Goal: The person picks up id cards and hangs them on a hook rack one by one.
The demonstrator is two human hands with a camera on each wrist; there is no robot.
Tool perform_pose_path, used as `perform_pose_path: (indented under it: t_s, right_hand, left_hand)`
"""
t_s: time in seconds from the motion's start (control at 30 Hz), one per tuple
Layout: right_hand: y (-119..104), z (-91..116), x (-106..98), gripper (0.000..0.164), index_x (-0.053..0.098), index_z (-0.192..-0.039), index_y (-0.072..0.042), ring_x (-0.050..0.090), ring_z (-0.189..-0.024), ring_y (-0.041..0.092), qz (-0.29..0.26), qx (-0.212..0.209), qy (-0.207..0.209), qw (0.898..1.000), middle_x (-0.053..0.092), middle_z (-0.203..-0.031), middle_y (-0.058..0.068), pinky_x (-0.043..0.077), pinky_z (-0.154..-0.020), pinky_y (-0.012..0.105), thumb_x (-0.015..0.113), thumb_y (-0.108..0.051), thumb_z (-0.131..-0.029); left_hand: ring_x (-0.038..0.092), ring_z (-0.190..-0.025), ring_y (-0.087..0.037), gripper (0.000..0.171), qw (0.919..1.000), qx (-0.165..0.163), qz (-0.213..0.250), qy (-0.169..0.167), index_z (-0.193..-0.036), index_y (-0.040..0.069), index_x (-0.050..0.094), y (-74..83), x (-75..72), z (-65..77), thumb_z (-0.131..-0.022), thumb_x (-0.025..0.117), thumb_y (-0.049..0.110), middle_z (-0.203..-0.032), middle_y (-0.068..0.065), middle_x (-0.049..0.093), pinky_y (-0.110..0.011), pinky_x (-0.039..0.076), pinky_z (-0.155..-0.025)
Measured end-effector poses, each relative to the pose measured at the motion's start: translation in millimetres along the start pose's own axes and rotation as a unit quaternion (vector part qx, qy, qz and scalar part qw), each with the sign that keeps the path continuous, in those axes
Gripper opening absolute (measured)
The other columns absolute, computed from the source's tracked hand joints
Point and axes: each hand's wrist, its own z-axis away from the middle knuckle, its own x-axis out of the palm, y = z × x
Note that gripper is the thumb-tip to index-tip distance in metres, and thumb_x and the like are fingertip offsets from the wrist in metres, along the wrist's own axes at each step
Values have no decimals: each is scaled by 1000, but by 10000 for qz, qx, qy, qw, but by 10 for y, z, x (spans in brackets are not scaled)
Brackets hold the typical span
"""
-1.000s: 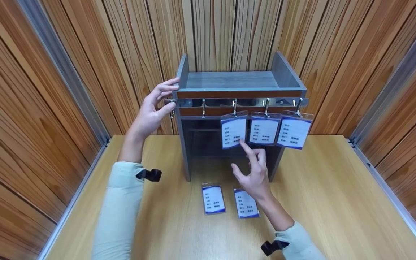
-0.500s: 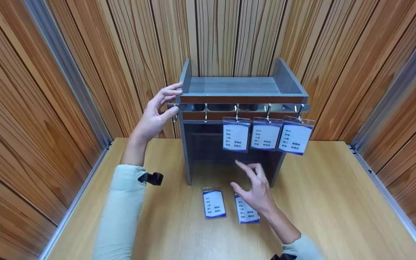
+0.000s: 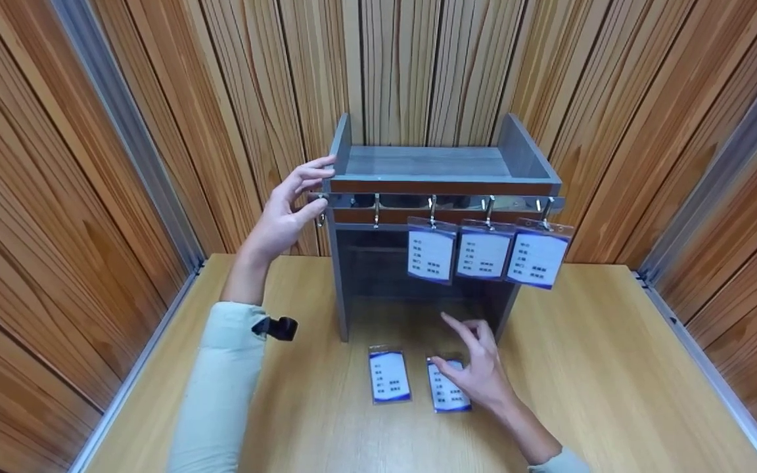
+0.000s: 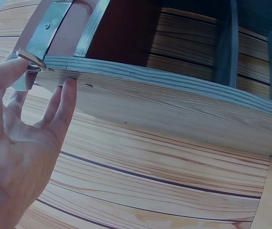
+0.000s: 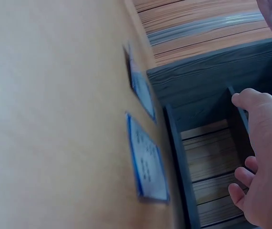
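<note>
Head view: right hand (image 3: 483,368), nearer, fingers spread, hangs above the right-hand badge (image 3: 449,395) — well in from the table (image 3: 615,368)'s back edge, long axis roughly toward it; left hand (image 3: 278,217), fingers apart, touches the rack (image 3: 428,161).

The shelf (image 3: 428,161) stands on the table (image 3: 615,361) before the wall (image 3: 428,66), with the rail (image 3: 460,202) across its front. Three badges (image 3: 483,253) hang side by side from the rail's right three hooks (image 3: 489,210), while two cards (image 3: 389,378) lie before the shelf. The left hand (image 3: 283,220) is at the shelf's left side, the right hand (image 3: 480,368) near the right card.
</note>
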Motion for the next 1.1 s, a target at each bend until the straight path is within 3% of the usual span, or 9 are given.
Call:
perform_pose_path:
  t_s: [0.33,0.63,1.1]
  right_hand:
    - [155,104,-84,79,64,-160,-21,55,-127,27,102,448,-351,9983,56,-139,15,55,-109,58,97,-24,-88]
    - [202,192,-94,82,63,-161,-18,56,-134,35,257,563,-632,9961,57,-146,20,57,-110,64,98,-30,-88]
    - [172,202,26,89,60,-164,-27,47,-133,37,413,1433,-1101,9827,50,-147,26,52,-104,54,98,-41,-86]
  left_hand:
    - [43,-166,-30,40,10000,-21,45,70,-151,-3,56,4,-13,23,-111,57,-1,-180,-12,45,-63,27,-140]
    - [43,-166,-34,39,10000,37,34,52,-150,-7,55,-21,14,6,-111,56,-2,-179,-16,46,-68,24,-140]
    - [43,-166,-32,40,10000,63,33,29,-151,-5,56,-11,2,4,-111,56,-1,-180,-15,45,-66,25,-139]
